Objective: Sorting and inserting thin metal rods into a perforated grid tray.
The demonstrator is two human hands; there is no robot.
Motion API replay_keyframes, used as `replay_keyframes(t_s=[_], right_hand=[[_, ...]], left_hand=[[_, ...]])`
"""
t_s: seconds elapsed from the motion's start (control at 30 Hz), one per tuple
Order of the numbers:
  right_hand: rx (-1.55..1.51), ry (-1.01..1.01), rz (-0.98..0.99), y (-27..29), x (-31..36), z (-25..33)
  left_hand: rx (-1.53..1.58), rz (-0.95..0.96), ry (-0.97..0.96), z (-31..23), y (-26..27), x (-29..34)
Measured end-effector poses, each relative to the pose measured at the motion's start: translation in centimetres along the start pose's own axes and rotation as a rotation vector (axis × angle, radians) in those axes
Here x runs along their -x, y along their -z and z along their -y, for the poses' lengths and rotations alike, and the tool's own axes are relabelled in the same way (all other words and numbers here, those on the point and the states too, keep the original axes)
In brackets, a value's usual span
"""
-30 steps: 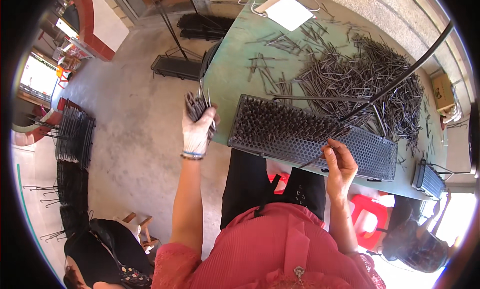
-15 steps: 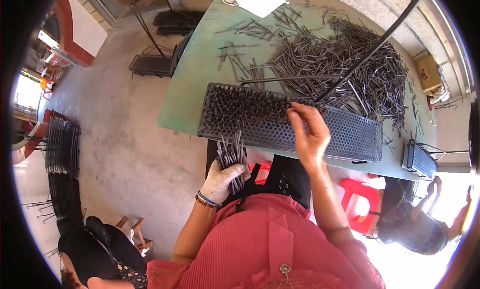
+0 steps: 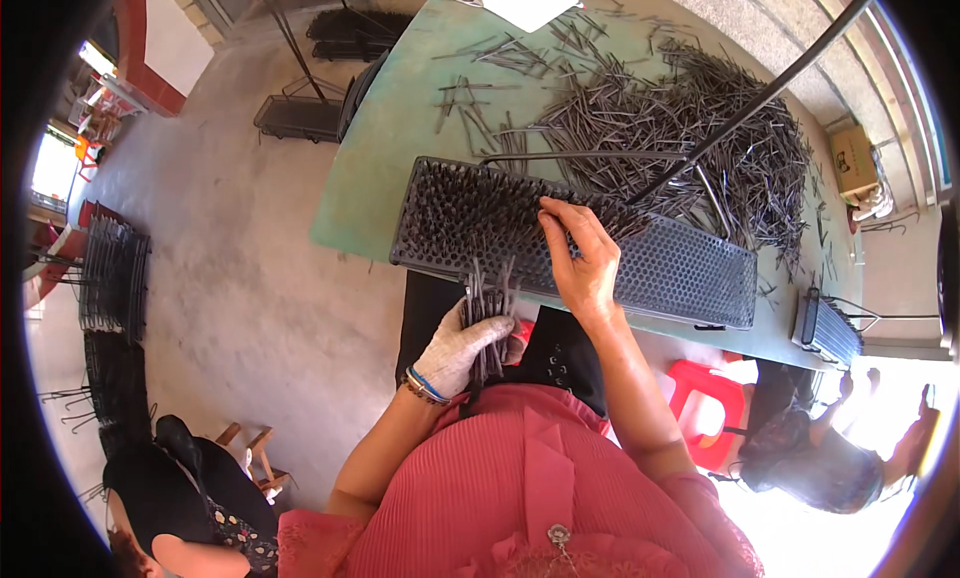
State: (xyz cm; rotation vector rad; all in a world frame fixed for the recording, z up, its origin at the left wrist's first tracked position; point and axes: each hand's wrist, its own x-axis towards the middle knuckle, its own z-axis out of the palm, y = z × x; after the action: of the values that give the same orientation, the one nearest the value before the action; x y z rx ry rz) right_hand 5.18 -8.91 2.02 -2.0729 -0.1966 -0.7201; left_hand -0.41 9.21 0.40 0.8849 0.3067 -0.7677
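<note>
My left hand (image 3: 450,353), in a pale work glove, is closed around a bundle of thin dark rods (image 3: 488,293) standing roughly upright below the tray's near edge. My bare right hand (image 3: 585,270) hovers over the middle of a long black perforated tray (image 3: 695,273), thumb and fingertips pinched together. Whether a rod sits between them is too small to make out. Short dark rods (image 3: 465,208) stand packed in the holes of the tray's left part, while the holes on the right show bare. A long black handle (image 3: 770,93) rises from the tray's far side.
Beyond the tray, a large heap of loose rods (image 3: 740,143) covers the green table (image 3: 375,178). A white box (image 3: 525,3) lies at the far edge. Another tray (image 3: 830,328) stands at the right. People sit at both sides; a red stool (image 3: 705,408) is at the right.
My right hand has shifted left along the tray, toward the packed rods. My left hand with the bundle has moved a little right and up, closer to the tray edge.
</note>
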Motion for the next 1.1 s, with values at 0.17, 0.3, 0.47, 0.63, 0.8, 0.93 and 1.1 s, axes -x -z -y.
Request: replay_keyframes(t_s=[0.17, 0.3, 0.47, 0.63, 0.8, 0.93, 1.1], right_hand=[[0.102, 0.127, -0.019, -0.1, 0.3, -0.4], [0.166, 0.135, -0.027, -0.2, 0.3, -0.4], [0.110, 0.105, -0.038, -0.2, 0.1, -0.7], [0.086, 0.091, -0.022, 0.0, 0.1, -0.8], [0.207, 0.249, 0.050, -0.4, 0.5, -1.3], [0.262, 0.231, 0.090, -0.3, 0.8, -1.4], [0.293, 0.257, 0.106, -0.1, 0.6, -1.3]], left_hand=[[-0.112, -0.054, -0.041, -0.1, 0.3, -0.8], [-0.198, -0.050, -0.068, 0.0, 0.5, -1.1], [-0.146, 0.016, -0.068, 0.6, 1.7, -1.7], [-0.045, 0.133, -0.024, 0.2, 2.0, -1.4], [-0.074, 0.120, -0.034, 0.2, 1.5, -1.3], [-0.108, 0.039, -0.051, -0.1, 0.9, -1.3], [-0.059, -0.026, -0.032, 0.0, 0.7, -1.3]])
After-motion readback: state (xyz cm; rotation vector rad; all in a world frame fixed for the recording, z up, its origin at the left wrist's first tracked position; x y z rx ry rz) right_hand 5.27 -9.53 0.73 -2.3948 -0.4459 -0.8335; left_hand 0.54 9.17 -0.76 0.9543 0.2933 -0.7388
